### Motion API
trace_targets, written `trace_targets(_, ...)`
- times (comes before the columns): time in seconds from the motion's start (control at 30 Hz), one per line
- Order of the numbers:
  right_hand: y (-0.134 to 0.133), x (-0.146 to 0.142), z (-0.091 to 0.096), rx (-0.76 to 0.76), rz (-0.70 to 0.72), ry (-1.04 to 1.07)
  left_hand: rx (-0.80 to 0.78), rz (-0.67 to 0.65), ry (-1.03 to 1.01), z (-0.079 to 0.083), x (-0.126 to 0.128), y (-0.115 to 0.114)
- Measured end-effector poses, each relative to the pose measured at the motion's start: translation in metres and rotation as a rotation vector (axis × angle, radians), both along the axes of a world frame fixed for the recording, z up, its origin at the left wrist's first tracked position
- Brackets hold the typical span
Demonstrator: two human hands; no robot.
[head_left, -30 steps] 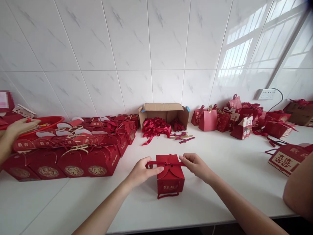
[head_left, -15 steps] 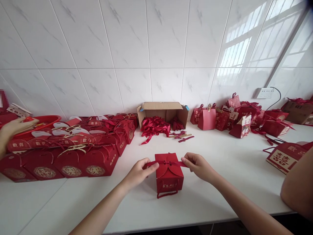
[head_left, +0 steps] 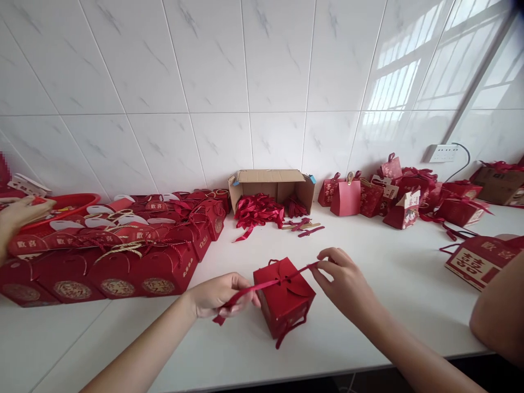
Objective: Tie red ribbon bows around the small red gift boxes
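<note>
A small red gift box (head_left: 286, 303) with curved top flaps stands turned at an angle on the white counter (head_left: 368, 305), near the front edge. A red ribbon (head_left: 262, 285) runs across its top through a knot. My left hand (head_left: 216, 295) is closed on the ribbon's left end, pulled down and to the left of the box. My right hand (head_left: 344, 281) pinches the ribbon's right end just beside the box's upper right corner. A loop of ribbon hangs below the box's front.
Rows of finished red handled boxes (head_left: 123, 245) fill the left. An open cardboard box (head_left: 272, 185) spilling red ribbons sits at the wall. More red boxes (head_left: 401, 199) lie at right. Another person's hand (head_left: 18, 215) is at far left; an arm (head_left: 497, 311) at right.
The gift box has turned from square-on to an angle. My left hand moved down and left, drawing the ribbon end out longer. My right hand stayed by the box's right side.
</note>
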State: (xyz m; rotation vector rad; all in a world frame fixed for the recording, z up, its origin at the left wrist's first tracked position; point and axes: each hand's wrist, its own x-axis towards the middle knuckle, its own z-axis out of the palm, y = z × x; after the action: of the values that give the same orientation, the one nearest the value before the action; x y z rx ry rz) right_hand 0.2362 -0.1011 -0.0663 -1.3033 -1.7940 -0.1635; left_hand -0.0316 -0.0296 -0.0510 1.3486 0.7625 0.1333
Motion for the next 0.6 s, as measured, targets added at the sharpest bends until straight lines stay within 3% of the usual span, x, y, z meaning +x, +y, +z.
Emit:
trace_targets(0.1,0.008,-0.011,0.002,0.078,0.039,0.208,0.038,0.240,-0.199,0.010,0.013,-0.014)
trace_targets(0.17,0.010,-0.017,0.008,-0.065,0.154,0.345,0.148,0.396,-0.189,0.014,0.025,-0.027)
trace_targets(0.23,0.009,-0.023,0.015,-0.282,0.271,0.443,0.337,0.464,-0.123,0.017,0.037,-0.037)
trace_targets(0.33,0.008,-0.030,0.022,-0.520,0.381,0.558,0.770,0.462,-0.053,0.015,0.050,-0.047)
trace_targets(0.43,0.010,-0.036,0.023,-0.637,0.415,0.621,1.153,0.421,0.044,0.009,0.057,-0.051)
trace_targets(0.6,0.014,-0.039,0.022,-0.693,0.437,0.585,1.338,0.348,0.213,0.000,0.058,-0.052)
